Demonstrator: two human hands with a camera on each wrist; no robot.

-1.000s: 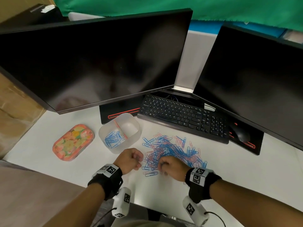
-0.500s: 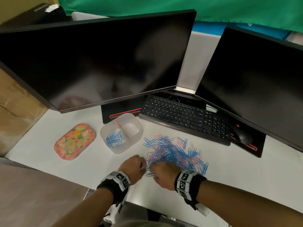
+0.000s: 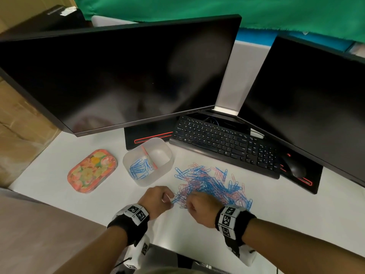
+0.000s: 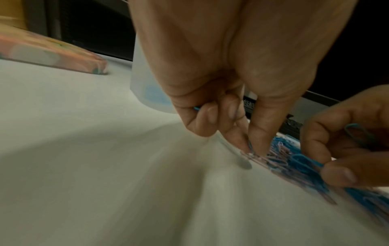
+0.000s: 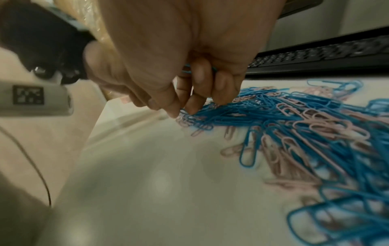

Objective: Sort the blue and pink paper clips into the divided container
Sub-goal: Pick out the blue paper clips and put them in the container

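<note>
At the bottom centre of the head view, the picking step is in hand. A blue clip is pinched between thumb and forefinger of the left hand (image 3: pixel 158 200), with another tucked under its curled fingers (image 4: pixel 210 114). Blue clips are likewise gathered in the curled right hand (image 3: pixel 203 206) while its fingertips (image 5: pixel 191 106) nip at the near edge of the mixed pile of blue and pink paper clips (image 3: pixel 209 186) on the white worktop (image 3: pixel 59 186). Next, a carry up-left to the divided container (image 3: pixel 167 155) seems called for, into the left compartment where blue clips (image 3: pixel 138 167) lie; the right compartment looks empty. How many clips are held cannot be told; both wrist views are blurred.
</note>
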